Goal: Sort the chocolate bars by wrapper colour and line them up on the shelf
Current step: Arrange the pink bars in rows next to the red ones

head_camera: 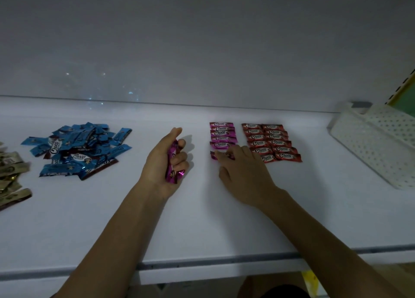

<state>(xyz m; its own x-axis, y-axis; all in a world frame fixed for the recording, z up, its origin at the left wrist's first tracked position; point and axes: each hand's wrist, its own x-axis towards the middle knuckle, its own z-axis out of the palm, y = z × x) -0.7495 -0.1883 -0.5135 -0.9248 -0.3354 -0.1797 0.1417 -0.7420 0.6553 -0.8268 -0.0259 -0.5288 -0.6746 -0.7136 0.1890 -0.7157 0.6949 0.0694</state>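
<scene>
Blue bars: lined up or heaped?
Heaped: the blue bars lie criss-crossed, overlapping one another on the shelf, not in rows.

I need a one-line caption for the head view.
Left hand grips pink bars; right hand touches the nearest bar of the pink column on the shelf.

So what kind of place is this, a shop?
Probably a shop, though that's a guess: a white display shelf with a slotted upright at its side, dozens of identical Choco bars grouped by wrapper colour, and a perforated white plastic basket.
</scene>
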